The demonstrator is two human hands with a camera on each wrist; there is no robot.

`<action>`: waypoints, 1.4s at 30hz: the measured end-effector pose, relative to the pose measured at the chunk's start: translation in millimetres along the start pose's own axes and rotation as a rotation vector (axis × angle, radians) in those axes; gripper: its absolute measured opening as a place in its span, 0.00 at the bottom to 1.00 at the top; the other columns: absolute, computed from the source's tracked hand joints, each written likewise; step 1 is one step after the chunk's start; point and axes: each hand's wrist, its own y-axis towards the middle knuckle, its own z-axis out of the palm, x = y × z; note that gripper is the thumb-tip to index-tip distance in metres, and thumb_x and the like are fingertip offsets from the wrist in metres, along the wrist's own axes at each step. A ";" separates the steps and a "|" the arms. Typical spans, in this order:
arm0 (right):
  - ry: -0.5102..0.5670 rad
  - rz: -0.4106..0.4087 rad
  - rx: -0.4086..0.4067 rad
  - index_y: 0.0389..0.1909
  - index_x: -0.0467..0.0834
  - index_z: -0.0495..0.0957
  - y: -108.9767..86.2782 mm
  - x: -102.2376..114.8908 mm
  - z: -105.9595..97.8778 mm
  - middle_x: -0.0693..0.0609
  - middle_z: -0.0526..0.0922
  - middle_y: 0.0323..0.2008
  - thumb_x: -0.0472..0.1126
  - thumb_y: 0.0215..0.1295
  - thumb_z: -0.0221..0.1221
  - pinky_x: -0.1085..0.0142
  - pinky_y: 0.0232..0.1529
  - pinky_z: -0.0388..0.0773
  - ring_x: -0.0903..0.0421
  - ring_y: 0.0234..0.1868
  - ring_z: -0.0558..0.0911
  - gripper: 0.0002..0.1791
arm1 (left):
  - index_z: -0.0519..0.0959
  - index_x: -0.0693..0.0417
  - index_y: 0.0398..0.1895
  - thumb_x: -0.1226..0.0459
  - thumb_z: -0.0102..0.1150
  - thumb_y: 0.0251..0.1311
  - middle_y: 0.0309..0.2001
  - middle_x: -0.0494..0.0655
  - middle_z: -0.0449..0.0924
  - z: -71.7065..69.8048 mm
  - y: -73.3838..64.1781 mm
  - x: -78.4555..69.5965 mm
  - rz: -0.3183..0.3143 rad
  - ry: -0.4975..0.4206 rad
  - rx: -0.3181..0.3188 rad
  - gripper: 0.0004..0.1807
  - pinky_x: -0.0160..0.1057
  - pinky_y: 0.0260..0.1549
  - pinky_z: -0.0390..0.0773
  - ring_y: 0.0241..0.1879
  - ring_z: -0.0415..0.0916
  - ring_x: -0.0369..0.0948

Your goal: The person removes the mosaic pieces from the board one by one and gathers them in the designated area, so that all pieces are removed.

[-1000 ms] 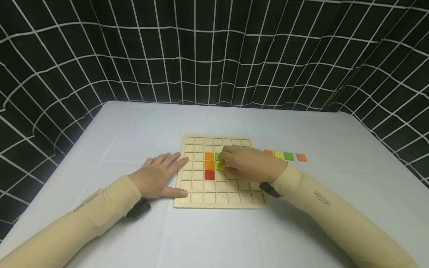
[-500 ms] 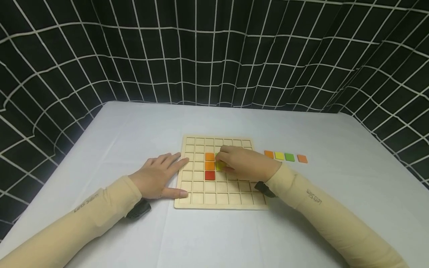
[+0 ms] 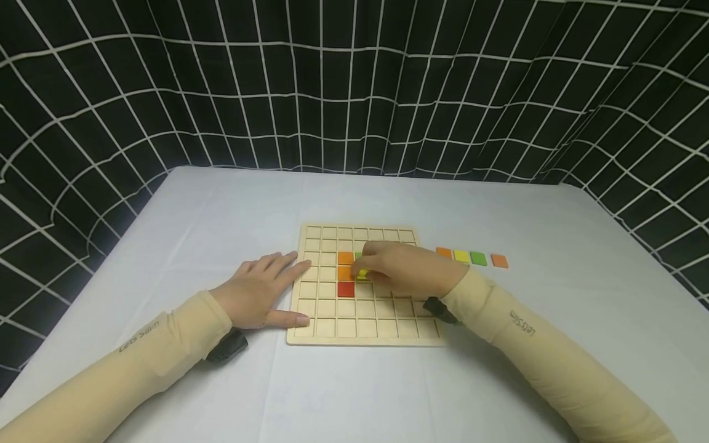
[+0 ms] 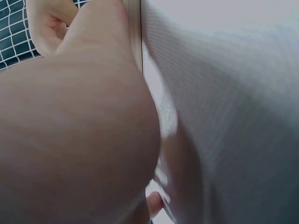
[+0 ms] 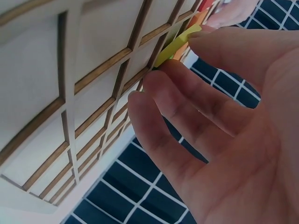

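Observation:
A light wooden grid board [image 3: 365, 330] lies on the table. My right hand [image 3: 404, 266] reaches over its middle and pinches a yellow square tile [image 5: 178, 45] between thumb and index finger. In the right wrist view that tile stands tilted at its cell, one edge raised. Two orange tiles, the nearer orange tile [image 3: 345, 273] and the farther orange tile [image 3: 346, 258], sit in the column to the left, with a red tile [image 3: 346, 289] below them. A green tile [image 3: 358, 255] is partly hidden behind my right fingers. My left hand [image 3: 257, 295] rests with spread fingers at the board's left edge.
Right of the board lies a row of loose tiles: an orange one [image 3: 444, 253], a yellow one [image 3: 461, 256], a green one [image 3: 478, 258] and a second orange one [image 3: 500, 261]. White cloth covers the table [image 3: 343, 394]. A black curtain with white grid lines [image 3: 354, 92] hangs behind.
My right fingertips have shifted slightly left over the yellow tile, which lay flatter in its cell a second ago and now tilts between them. The left hand has stayed in place.

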 end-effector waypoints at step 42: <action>-0.025 0.095 -0.037 0.42 0.48 0.78 -17.5 -5.3 -32.1 0.58 0.76 0.42 0.36 0.60 0.64 0.68 0.42 0.78 0.59 0.38 0.79 0.10 | 0.52 0.52 0.74 0.31 0.48 0.55 0.72 0.61 0.52 0.2 -0.9 0.0 0.002 -0.027 -0.002 0.52 0.65 0.58 0.60 0.69 0.54 0.61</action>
